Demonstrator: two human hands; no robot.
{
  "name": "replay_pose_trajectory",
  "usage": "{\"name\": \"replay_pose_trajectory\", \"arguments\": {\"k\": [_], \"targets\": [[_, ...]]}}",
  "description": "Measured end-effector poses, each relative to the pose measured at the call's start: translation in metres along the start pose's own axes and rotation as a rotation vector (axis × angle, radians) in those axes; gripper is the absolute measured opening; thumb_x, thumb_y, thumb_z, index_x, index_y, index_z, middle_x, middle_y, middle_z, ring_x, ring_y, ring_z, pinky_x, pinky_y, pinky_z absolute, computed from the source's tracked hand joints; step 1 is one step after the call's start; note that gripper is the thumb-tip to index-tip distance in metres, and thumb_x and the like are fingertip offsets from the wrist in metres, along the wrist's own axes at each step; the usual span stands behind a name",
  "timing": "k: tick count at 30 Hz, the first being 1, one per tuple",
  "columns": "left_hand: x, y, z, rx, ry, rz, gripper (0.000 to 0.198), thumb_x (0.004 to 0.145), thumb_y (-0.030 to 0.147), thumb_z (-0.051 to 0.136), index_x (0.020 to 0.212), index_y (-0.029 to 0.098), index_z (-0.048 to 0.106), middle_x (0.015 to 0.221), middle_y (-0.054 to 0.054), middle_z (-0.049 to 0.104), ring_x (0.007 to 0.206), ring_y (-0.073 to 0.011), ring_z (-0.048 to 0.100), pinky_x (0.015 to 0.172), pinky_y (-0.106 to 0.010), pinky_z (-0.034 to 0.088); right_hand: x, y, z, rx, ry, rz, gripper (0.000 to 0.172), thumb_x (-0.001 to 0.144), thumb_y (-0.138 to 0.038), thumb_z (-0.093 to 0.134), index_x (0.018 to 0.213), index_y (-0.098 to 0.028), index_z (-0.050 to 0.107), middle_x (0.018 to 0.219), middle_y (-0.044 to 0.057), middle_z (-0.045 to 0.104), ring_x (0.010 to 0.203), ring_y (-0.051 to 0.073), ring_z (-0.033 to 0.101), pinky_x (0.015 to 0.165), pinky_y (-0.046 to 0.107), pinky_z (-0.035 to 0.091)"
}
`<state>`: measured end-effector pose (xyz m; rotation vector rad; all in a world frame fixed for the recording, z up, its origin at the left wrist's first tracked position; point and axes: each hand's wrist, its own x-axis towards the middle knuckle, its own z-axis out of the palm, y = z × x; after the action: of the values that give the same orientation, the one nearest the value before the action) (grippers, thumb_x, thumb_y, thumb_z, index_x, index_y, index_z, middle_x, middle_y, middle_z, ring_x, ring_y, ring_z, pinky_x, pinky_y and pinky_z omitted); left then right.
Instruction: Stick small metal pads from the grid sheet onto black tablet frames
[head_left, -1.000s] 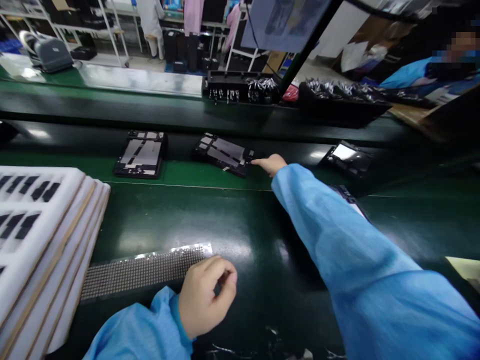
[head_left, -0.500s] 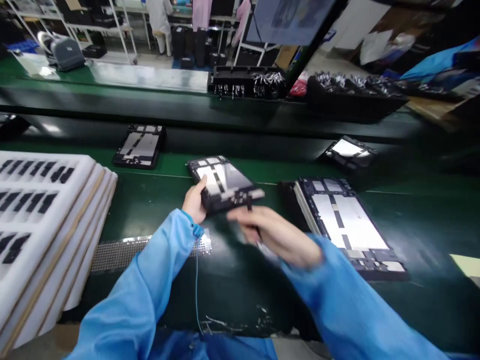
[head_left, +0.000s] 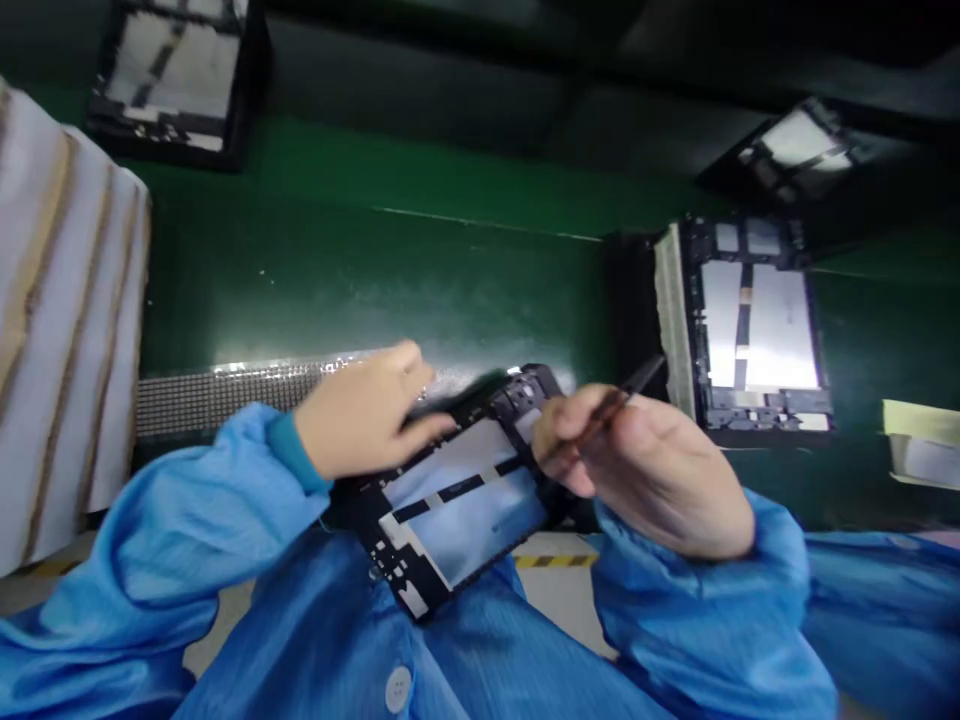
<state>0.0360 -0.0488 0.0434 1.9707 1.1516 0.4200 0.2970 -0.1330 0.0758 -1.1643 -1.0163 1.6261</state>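
Left hand (head_left: 360,420) and right hand (head_left: 660,475) on black-framed panel (head_left: 461,490).
Its top-left edge is gripped by the left; a slim dark tool (head_left: 604,415) is pinched in the right. Silver face, dark strips; held tilted over near edge of green bench (head_left: 337,270).

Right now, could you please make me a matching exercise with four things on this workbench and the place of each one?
Things:
1. held tablet frame
2. thin tool
3. stack of white foam trays
4. second tablet frame

Places:
A. at the left edge of the view
B. flat on the green table, right of the hands
C. pinched in the right hand
D. tilted at the table's near edge, under the left hand

Pairs: 1-D, 2-C, 3-A, 4-B.
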Motion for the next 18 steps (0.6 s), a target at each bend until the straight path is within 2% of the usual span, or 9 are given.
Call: {"name": "replay_pose_trajectory", "arguments": {"k": [3,6,8,11,15,18], "targets": [[0.017,-0.023,-0.026,0.117,-0.129,0.064,0.014,0.096,0.032,0.072,0.101,0.023,0.081,0.098,-0.003,0.074,0.081,-0.0180,0.065,0.076,-0.033,0.047,0.043,0.010,0.011,-0.144,-0.067,-0.117,0.019,0.092,-0.036,0.098,0.104,-0.026,0.087,0.091,0.001,0.080,0.077,0.015,0.075,0.072,0.029,0.066],[0.026,-0.045,-0.030,0.358,-0.315,0.185,0.019,0.098,0.031,0.065,0.108,0.026,0.081,0.095,-0.001,0.076,0.079,-0.0183,0.065,0.070,-0.032,0.039,0.078,0.030,0.011,-0.396,-0.121,-0.212,0.017,0.096,-0.033,0.094,0.107,-0.023,0.086,0.113,0.005,0.085,0.107,0.021,0.082,0.099,0.035,0.069],[0.028,-0.053,-0.026,0.499,-0.382,0.267,0.025,0.102,0.032,0.059,0.115,0.027,0.080,0.101,-0.002,0.078,0.080,-0.0189,0.067,0.067,-0.033,0.036,0.090,0.042,0.008,-0.530,-0.153,-0.195,0.018,0.101,-0.035,0.088,0.113,-0.023,0.085,0.116,0.006,0.086,0.111,0.022,0.082,0.102,0.037,0.068],[0.028,-0.055,-0.020,0.558,-0.364,0.316,0.026,0.103,0.033,0.056,0.114,0.028,0.079,0.095,-0.002,0.076,0.075,-0.0184,0.064,0.065,-0.033,0.035,0.092,0.050,0.006,-0.616,-0.170,-0.176,0.019,0.104,-0.035,0.084,0.118,-0.023,0.081,0.114,0.004,0.087,0.107,0.022,0.084,0.099,0.037,0.070],[0.027,-0.053,-0.019,0.554,-0.318,0.321,0.028,0.103,0.034,0.055,0.110,0.026,0.080,0.085,-0.002,0.071,0.077,-0.0193,0.066,0.075,-0.032,0.047,0.086,0.050,0.006,-0.578,-0.130,-0.190,0.018,0.104,-0.036,0.085,0.118,-0.026,0.079,0.116,0.003,0.086,0.109,0.021,0.084,0.102,0.036,0.071],[0.027,-0.053,-0.019,0.551,-0.321,0.309,0.029,0.103,0.033,0.055,0.111,0.025,0.081,0.087,-0.003,0.073,0.079,-0.0205,0.067,0.079,-0.033,0.050,0.086,0.050,0.008,-0.631,-0.131,-0.203,0.021,0.104,-0.042,0.086,0.117,-0.028,0.079,0.115,0.003,0.087,0.108,0.023,0.085,0.102,0.039,0.073]]}}
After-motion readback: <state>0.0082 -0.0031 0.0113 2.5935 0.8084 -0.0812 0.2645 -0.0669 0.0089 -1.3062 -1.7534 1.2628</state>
